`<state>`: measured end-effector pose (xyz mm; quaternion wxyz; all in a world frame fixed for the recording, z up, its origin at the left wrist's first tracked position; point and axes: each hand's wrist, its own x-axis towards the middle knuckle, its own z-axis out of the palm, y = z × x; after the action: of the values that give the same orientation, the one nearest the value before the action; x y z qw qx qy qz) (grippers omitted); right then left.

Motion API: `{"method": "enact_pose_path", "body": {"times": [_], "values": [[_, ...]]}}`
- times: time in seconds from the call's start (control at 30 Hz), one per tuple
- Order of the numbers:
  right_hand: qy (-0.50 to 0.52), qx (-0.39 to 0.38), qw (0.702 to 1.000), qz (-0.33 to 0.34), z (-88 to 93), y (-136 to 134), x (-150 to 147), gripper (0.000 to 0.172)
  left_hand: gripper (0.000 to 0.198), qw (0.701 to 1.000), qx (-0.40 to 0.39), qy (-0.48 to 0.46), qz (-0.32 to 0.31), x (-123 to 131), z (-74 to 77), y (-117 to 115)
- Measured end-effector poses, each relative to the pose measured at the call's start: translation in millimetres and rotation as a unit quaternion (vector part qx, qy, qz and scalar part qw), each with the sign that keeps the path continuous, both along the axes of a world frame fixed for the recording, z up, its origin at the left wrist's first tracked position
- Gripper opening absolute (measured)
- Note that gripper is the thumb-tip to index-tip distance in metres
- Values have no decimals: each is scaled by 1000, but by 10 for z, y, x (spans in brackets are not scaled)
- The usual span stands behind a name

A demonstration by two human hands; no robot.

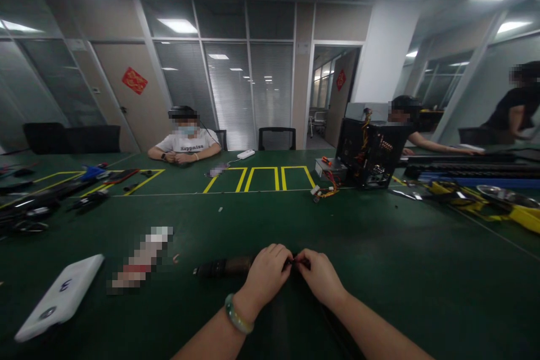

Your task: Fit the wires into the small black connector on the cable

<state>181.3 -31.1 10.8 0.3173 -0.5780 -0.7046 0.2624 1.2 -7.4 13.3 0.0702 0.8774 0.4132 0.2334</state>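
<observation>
A dark, cylindrical tool (236, 266) with a narrow metal tip lies on the green table, pointing left; it looks like an electric screwdriver. My left hand (270, 270) is closed around its right end, hiding that part. Just to the right, my right hand (318, 275) pinches something small and dark, with its fingertips close to those of my left hand. What sits between the fingertips is too small and dark to make out. A faint dark line, perhaps a cord, runs along the table below my right wrist.
A white case (61, 295) and a blurred-out flat item (141, 261) lie at left. Across the green table (261, 216) are a black computer case (371, 152), a power supply (331, 170), yellow tape outlines and tools. A masked person (184, 140) sits opposite; others are at right.
</observation>
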Motion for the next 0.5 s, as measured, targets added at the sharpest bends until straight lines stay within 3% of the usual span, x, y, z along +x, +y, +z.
{"method": "enact_pose_path", "body": {"times": [0.5], "values": [[14, -37, 999, 2, -41, -6, 56, 16, 7, 1000, -3, 0, -15, -12, -16, 14]]}}
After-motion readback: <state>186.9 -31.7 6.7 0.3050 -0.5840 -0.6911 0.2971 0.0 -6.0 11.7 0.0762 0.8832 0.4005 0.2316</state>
